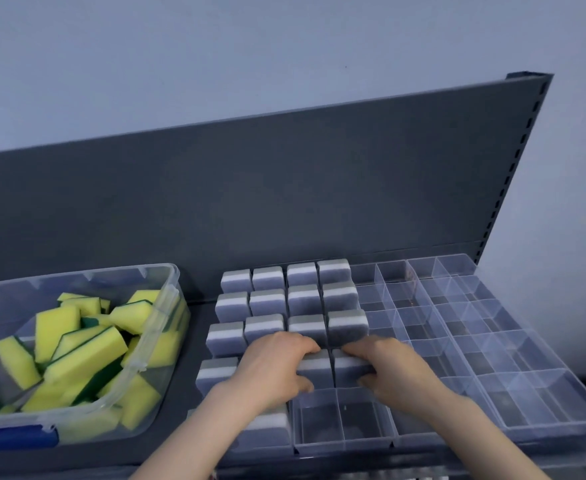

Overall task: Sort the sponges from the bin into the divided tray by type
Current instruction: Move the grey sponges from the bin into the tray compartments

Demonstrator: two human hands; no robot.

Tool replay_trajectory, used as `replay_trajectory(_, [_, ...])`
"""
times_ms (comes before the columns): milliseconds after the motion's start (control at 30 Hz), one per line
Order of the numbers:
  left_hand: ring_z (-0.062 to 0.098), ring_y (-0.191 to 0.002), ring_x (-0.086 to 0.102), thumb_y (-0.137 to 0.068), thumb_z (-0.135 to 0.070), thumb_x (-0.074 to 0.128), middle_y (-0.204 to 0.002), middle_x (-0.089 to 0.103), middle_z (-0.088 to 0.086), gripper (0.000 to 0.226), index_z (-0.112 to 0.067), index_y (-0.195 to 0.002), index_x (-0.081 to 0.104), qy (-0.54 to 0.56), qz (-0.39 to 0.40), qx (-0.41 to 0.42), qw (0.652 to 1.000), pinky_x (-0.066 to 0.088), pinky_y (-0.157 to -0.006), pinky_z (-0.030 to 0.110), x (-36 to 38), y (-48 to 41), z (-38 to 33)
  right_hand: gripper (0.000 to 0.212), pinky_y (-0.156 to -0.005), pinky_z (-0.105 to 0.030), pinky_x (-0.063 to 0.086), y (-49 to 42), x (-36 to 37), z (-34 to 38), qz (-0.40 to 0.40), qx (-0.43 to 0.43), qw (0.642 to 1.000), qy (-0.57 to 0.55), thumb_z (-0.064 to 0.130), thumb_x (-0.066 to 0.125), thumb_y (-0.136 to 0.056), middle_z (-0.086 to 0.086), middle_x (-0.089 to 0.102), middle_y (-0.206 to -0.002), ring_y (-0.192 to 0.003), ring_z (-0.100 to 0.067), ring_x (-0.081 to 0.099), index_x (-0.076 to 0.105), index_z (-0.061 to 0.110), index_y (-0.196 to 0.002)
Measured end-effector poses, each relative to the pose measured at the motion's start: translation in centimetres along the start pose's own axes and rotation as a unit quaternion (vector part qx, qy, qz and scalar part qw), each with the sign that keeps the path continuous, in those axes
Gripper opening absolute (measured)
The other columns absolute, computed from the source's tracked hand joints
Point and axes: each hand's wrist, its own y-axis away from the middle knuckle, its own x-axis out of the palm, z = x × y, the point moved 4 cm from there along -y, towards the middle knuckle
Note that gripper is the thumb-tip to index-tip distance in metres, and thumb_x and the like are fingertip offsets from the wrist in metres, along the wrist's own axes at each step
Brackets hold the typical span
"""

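Many yellow-and-green sponges (pixel 87 355), well over ten and too jumbled for us to count exactly, lie at all angles in the clear bin (pixel 151 336) at far left, so they share no long axis. Next comes the divided tray (pixel 513 341), whose left block holds grey-and-white sponges (pixel 302 273). We count sixteen in view: four across in each of the three far rows, three in the fourth row, and one in the near row partly under a forearm. One fourth-row cell is covered, so we cannot tell what it holds. Our left hand (pixel 274 368) curls fingers and thumb round one fourth-row sponge, and our right hand (pixel 393 372) grips its neighbour, side by side. We judge both sponges are being seated. The two empty cells (pixel 341 420) just nearer us should come next, and the bin lies leftward, closer to the left hand. Rightward, every clear cell stands empty.
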Motion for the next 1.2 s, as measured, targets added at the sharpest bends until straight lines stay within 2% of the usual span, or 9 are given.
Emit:
replay_trajectory(100, [0.006,-0.12,0.049,-0.079,-0.049,0.07,-0.133,0.052,-0.018,0.06,-0.039,-0.134,0.048,0.066,-0.029,0.003,0.997,0.043,-0.098,0.027,-1.5,0.9,1.0,0.042,-0.077,-0.02,0.041,0.3,-0.9,0.3,0.021,-0.006,1.0,0.0,0.023,0.064,-0.08,0.013,0.061,-0.117,-0.106,-0.01,0.055,0.056,0.039,-0.118])
replay_trajectory(233, [-0.004,-0.113,0.051,-0.08,-0.051,0.067,-0.124,0.056,-0.025,0.049,-0.042,-0.127,0.055,0.111,-0.111,-0.018,0.987,0.047,-0.096,0.028,-4.2,2.7,3.8,0.046,-0.098,-0.014,0.036,0.7,-3.3,1.6,-0.059,-0.001,0.998,-0.025,0.031,0.063,-0.087,0.02,0.054,-0.13,-0.121,-0.001,0.049,0.051,0.035,-0.131])
replay_trajectory(300, [-0.004,-0.109,0.054,-0.08,-0.049,0.068,-0.119,0.059,-0.024,0.044,-0.04,-0.123,0.058,0.103,-0.139,-0.039,0.984,0.048,-0.093,0.028,-5.3,3.7,5.6,0.043,-0.095,-0.011,0.035,0.6,-4.0,2.9,-0.11,-0.008,0.993,-0.045,0.03,0.062,-0.088,0.021,0.056,-0.128,-0.119,0.0,0.05,0.052,0.035,-0.13])
replay_trajectory(400, [0.0,-0.11,0.055,-0.082,-0.046,0.066,-0.12,0.059,-0.021,0.042,-0.039,-0.123,0.059,0.063,-0.166,-0.078,0.981,0.048,-0.09,0.026,-6.6,5.6,8.4,0.043,-0.094,-0.01,0.035,-0.2,-3.7,5.6,-0.132,-0.021,0.989,-0.058,0.03,0.063,-0.088,0.02,0.057,-0.127,-0.119,0.0,0.05,0.053,0.036,-0.129])
replay_trajectory(533, [0.007,-0.116,0.053,-0.084,-0.052,0.06,-0.128,0.054,-0.02,0.046,-0.041,-0.129,0.052,-0.032,-0.157,-0.138,0.977,0.046,-0.085,0.026,-8.0,8.4,12.7,0.046,-0.099,-0.015,0.036,-2.1,-2.2,10.0,-0.124,-0.042,0.991,-0.029,0.033,0.061,-0.088,0.018,0.052,-0.133,-0.125,-0.002,0.045,0.049,0.036,-0.133])
replay_trajectory(667, [0.012,-0.118,0.054,-0.085,-0.054,0.058,-0.132,0.053,-0.017,0.05,-0.039,-0.132,0.048,-0.07,-0.137,-0.19,0.97,0.046,-0.086,0.028,-9.3,11.6,18.0,0.052,-0.102,-0.018,0.035,-4.4,-0.9,15.4,-0.094,-0.063,0.993,0.023,0.039,0.057,-0.09,0.017,0.047,-0.139,-0.13,-0.005,0.04,0.04,0.036,-0.139])
replay_trajectory(867, [0.01,-0.114,0.056,-0.085,-0.055,0.057,-0.131,0.054,-0.017,0.049,-0.041,-0.132,0.049,-0.046,-0.151,-0.224,0.962,0.048,-0.084,0.029,-10.3,17.1,26.5,0.049,-0.095,-0.017,0.039,-7.9,1.2,23.2,-0.109,-0.085,0.99,0.035,0.039,0.056,-0.09,0.02,0.051,-0.134,-0.125,-0.004,0.046,0.041,0.04,-0.136])
replay_trajectory(1000, [0.007,-0.111,0.057,-0.085,-0.056,0.058,-0.127,0.057,-0.018,0.048,-0.042,-0.13,0.05,-0.022,-0.154,-0.248,0.956,0.049,-0.081,0.028,-10.4,20.3,32.1,0.045,-0.086,-0.016,0.04,-9.7,2.8,27.8,-0.127,-0.095,0.987,0.023,0.03,0.063,-0.086,0.017,0.059,-0.125,-0.118,-0.006,0.053,0.053,0.036,-0.129])
replay_trajectory(1200, [0.006,-0.112,0.056,-0.084,-0.055,0.059,-0.124,0.058,-0.018,0.044,-0.042,-0.126,0.054,-0.002,-0.157,-0.276,0.948,0.049,-0.083,0.028,-10.1,24.4,40.0,0.045,-0.093,-0.015,0.038,-12.4,5.6,34.5,-0.118,-0.129,0.984,0.021,0.031,0.06,-0.088,0.021,0.055,-0.129,-0.121,-0.003,0.049,0.049,0.039,-0.131])
